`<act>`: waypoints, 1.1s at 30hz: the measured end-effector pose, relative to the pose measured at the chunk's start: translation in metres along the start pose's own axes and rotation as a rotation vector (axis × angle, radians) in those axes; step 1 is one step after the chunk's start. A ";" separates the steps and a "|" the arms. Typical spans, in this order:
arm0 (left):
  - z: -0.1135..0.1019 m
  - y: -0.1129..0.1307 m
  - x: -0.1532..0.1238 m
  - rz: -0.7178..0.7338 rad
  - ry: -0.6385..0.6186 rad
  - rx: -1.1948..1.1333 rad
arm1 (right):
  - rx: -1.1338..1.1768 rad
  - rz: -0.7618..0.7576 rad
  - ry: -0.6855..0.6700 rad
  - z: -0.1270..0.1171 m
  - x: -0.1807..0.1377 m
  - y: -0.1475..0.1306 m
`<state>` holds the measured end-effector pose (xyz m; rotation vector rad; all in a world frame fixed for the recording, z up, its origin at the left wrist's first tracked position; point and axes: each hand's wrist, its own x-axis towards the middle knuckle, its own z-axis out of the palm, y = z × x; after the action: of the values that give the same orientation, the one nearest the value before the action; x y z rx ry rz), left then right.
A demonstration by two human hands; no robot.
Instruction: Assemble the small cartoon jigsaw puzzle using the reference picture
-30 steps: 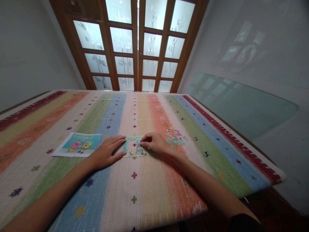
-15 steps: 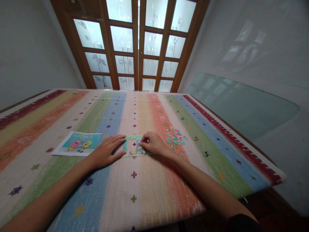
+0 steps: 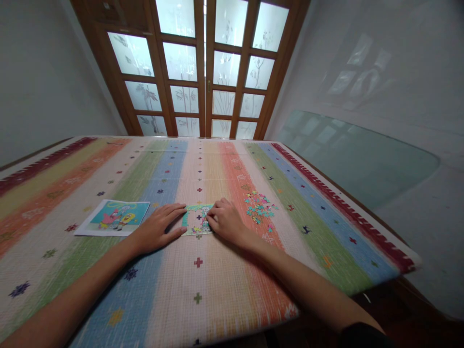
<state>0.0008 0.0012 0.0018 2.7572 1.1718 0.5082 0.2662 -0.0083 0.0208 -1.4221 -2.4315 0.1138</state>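
Note:
A partly assembled jigsaw puzzle (image 3: pixel 187 220) lies flat on the striped tablecloth, joined pieces along its edges and a bare patch inside. My left hand (image 3: pixel 159 226) rests at its left edge, fingers stretched and thumb apart, steadying nothing between them. Over the right part of the puzzle, my right hand (image 3: pixel 226 220) has its thumb and fingertips pinched together on a jigsaw piece, which they mostly cover. The puzzle's right end is hidden under that hand. To the right of it lies a loose heap of small jigsaw pieces (image 3: pixel 259 208) in teal, pink and yellow.
A printed cartoon picture (image 3: pixel 118 215) lies on the cloth to the left of my left hand. The striped tablecloth (image 3: pixel 217 270) covers the table, whose near edge runs below my right forearm. A glass panel (image 3: pixel 355 150) stands along the right wall; paned doors (image 3: pixel 206 72) are behind.
My right hand has turned slightly, its fingers flatter and closer together over the puzzle's right part. The left hand keeps its place at the puzzle. The whole view has shifted a little.

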 end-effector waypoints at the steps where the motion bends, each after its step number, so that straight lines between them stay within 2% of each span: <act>1: 0.000 0.000 0.000 -0.002 0.001 0.003 | -0.032 -0.026 0.003 0.000 -0.002 -0.002; 7: -0.001 0.001 -0.001 -0.016 -0.010 0.006 | -0.085 -0.159 0.011 -0.003 -0.008 -0.005; 11: -0.001 0.000 -0.002 -0.027 -0.027 0.005 | 0.027 -0.234 -0.023 -0.021 -0.005 0.024; 15: 0.000 -0.001 -0.002 -0.026 -0.022 -0.012 | 0.164 -0.081 0.007 -0.053 -0.008 0.079; 18: 0.001 -0.001 -0.001 -0.021 -0.012 -0.024 | 0.243 0.110 0.011 -0.074 -0.019 0.127; 23: 0.001 -0.001 -0.001 -0.030 -0.021 -0.035 | 0.438 0.359 0.103 -0.084 -0.057 0.191; 25: 0.001 -0.002 -0.001 -0.037 -0.030 -0.030 | 0.501 0.405 0.099 -0.083 -0.073 0.206; 28: 0.001 -0.003 -0.001 -0.044 -0.028 -0.022 | 0.471 0.356 -0.016 -0.079 -0.088 0.216; 33: 0.001 -0.004 -0.001 -0.039 -0.027 -0.021 | 0.379 0.317 -0.050 -0.074 -0.091 0.216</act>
<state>-0.0022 0.0027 0.0000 2.7097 1.2043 0.4751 0.5109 0.0150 0.0208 -1.6170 -2.0546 0.6523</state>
